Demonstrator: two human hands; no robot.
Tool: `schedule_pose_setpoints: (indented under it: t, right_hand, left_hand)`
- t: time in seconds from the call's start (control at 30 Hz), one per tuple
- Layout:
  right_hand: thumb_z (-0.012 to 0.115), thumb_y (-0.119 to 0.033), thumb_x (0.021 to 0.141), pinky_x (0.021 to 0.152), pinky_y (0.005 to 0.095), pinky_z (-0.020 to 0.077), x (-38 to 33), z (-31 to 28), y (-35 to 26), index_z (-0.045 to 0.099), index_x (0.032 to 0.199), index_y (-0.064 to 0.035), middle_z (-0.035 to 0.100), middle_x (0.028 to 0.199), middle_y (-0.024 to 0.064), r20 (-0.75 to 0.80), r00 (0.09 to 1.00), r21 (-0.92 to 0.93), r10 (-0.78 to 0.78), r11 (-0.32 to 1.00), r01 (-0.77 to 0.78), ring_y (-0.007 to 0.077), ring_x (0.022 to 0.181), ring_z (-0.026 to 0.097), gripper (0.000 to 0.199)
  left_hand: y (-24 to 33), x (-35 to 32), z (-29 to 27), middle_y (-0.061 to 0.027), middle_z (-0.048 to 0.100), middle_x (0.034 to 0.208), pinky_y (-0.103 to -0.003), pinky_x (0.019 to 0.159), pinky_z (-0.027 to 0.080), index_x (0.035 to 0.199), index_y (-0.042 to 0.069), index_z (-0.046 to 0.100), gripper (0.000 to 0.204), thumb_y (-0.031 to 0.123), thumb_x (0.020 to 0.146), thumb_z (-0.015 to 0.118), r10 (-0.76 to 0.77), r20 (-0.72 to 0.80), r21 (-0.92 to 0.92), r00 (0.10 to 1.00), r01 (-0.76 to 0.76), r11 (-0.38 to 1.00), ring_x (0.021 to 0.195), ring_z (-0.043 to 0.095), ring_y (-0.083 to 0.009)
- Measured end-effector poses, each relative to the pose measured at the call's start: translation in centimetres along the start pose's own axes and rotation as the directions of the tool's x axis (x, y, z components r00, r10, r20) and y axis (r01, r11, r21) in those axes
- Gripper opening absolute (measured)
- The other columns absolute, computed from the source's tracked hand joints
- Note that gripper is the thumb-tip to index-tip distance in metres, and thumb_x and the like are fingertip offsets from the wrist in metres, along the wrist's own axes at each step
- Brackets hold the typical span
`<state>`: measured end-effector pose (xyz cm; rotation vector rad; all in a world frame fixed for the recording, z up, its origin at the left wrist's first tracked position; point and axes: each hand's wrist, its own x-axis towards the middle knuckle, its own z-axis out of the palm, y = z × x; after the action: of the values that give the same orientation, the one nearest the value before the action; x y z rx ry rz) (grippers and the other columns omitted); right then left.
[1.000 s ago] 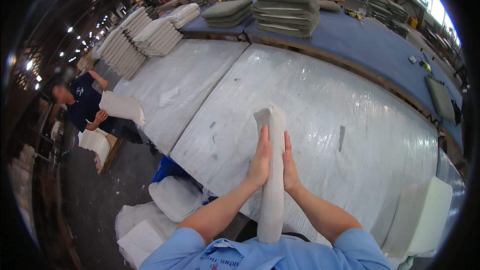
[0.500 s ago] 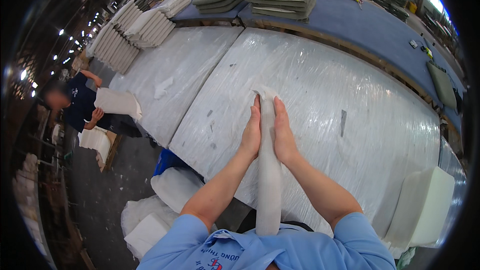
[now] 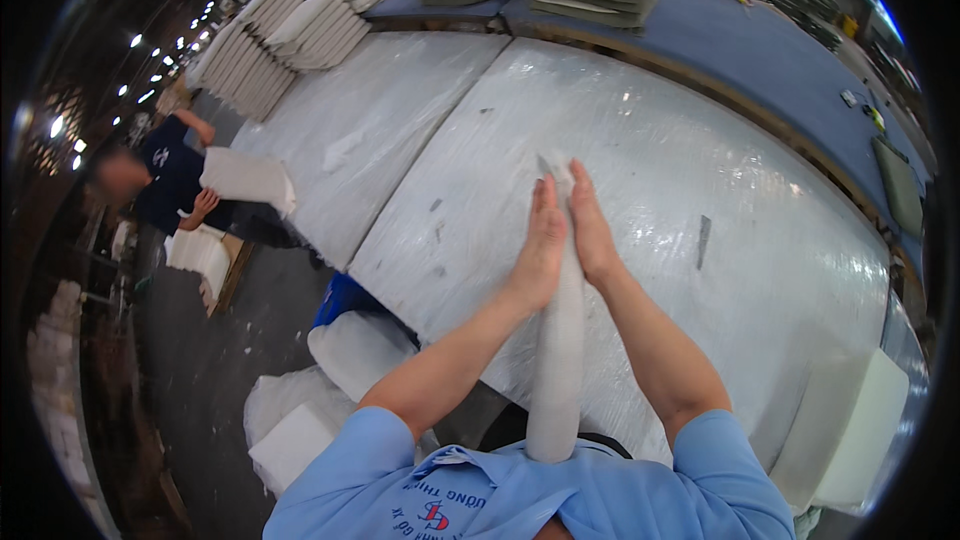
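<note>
- From the head view I see a long off-white fabric cushion (image 3: pixel 558 380) standing on edge, its narrow side up, between the two hands.
- The left hand (image 3: pixel 540 245) lies flat along the cushion's left side, fingers straight and held together; I see no fingers curled around it.
- The right hand (image 3: pixel 592 230) faces it from the right side, fingers also extended, so the cushion sits sandwiched between the palms; how hard they press I cannot tell.
- The far end of the cushion shows just by the fingertips, while its near end reaches back between the forearms to the light-blue shirt (image 3: pixel 520 500).
- Beneath the hands I see a broad pale bench (image 3: pixel 780 290) wrapped in shiny clear film; whether the cushion's lower edge rests on it, I cannot tell.
- At my lower right, a thick white rectangular block (image 3: pixel 840 430) stands well apart from the right hand.
- Off to the left, a co-worker in a dark shirt (image 3: pixel 170 165) holds a white padded piece (image 3: pixel 248 180).
</note>
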<state>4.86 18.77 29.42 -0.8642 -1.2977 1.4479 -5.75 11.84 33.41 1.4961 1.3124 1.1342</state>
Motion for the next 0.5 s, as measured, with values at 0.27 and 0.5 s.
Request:
schedule_pose_setpoints:
  t: [0.27, 0.5]
  right_hand:
    - [0.027, -0.053, 0.113, 0.131, 0.0417, 0.0125, -4.0, 0.9, -2.8, 0.016, 0.167, -0.0016, 0.015, 0.174, 0.0194, 0.024, 0.992, 0.262, 0.125, 0.957, -0.127, 0.0331, 0.162, 0.013, 0.075]
    - [0.029, -0.050, 0.113, 0.130, 0.0421, 0.0113, -14.7, 3.3, -3.6, 0.015, 0.165, 0.0049, 0.016, 0.174, 0.0229, 0.017, 0.999, -0.259, -0.051, 0.964, 0.054, 0.0349, 0.162, 0.014, 0.077]
  left_hand:
    - [1.2, -8.7, 0.4, -0.0167, -0.008, 0.177, -0.041, 0.131, -0.002, 0.167, -0.002, -0.005, 0.081, 0.054, 0.114, 0.018, -0.028, 0.043, -0.141, 0.999, 0.034, 0.989, 0.163, -0.008, -0.0298]
    - [1.7, -14.3, 1.0, -0.0203, -0.007, 0.176, -0.043, 0.130, -0.003, 0.166, -0.006, -0.005, 0.080, 0.049, 0.114, 0.021, 0.031, -0.025, 0.001, 0.999, -0.031, 1.000, 0.163, -0.008, -0.0325]
